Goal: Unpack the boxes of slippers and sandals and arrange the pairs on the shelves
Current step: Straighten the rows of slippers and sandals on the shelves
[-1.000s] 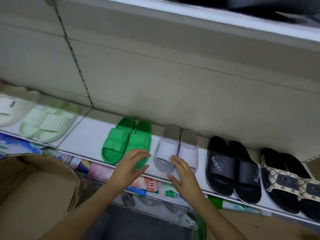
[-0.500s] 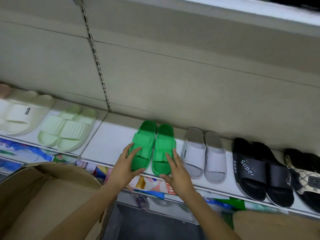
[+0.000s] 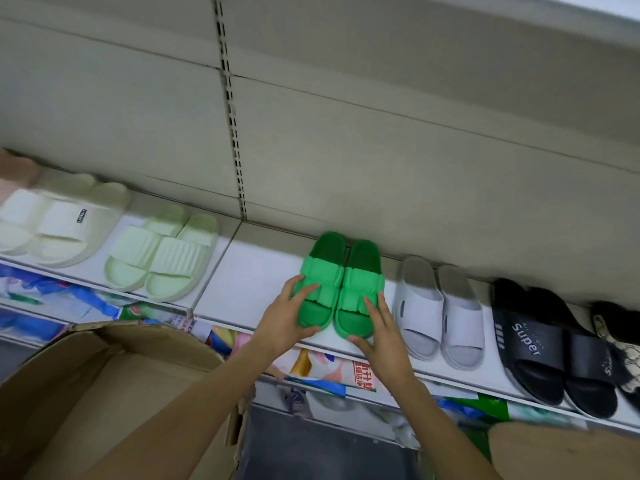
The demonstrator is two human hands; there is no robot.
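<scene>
A bright green pair of slippers (image 3: pixel 341 285) stands on the white shelf (image 3: pixel 242 282), toes toward me. My left hand (image 3: pixel 287 317) grips the left green slipper, fingers over its strap and thumb at the toe. My right hand (image 3: pixel 381 334) lies against the outer side of the right green slipper with straight fingers, its thumb touching the toe. To the right stand a grey pair (image 3: pixel 440 310), a black "Super" pair (image 3: pixel 554 351) and a patterned black pair (image 3: pixel 620 341). A pale green pair (image 3: pixel 162 251) and a cream pair (image 3: pixel 59 223) sit to the left.
An open cardboard box (image 3: pixel 104 393) is at lower left under my left arm, and another cardboard piece (image 3: pixel 554 452) lies at lower right. Packaged goods (image 3: pixel 329 372) fill the shelf below. A bare stretch of shelf lies between the pale green and bright green pairs.
My hands left the grey pair and moved left onto the green pair, which now stands straighter and closer together. The view has shifted left.
</scene>
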